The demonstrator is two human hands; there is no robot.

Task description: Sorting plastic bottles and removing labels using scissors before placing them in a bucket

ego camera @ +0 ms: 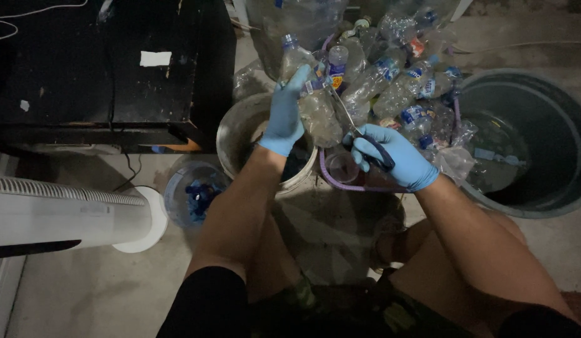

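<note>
Your knees frame a grey bucket (pixel 237 134). Above it, your left hand (pixel 284 116) wraps a clear plastic bottle (pixel 312 100); your right hand (pixel 394 156) grips scissors (pixel 359 128) at its label. It looks light, crushable and slippery, so hold mid-body.

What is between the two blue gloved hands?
In the head view, a crushed clear plastic bottle held by the left hand, and the scissors gripped by the right hand, their blades reaching up to the bottle.

Dim, grainy, dark edges, slight blur
</note>
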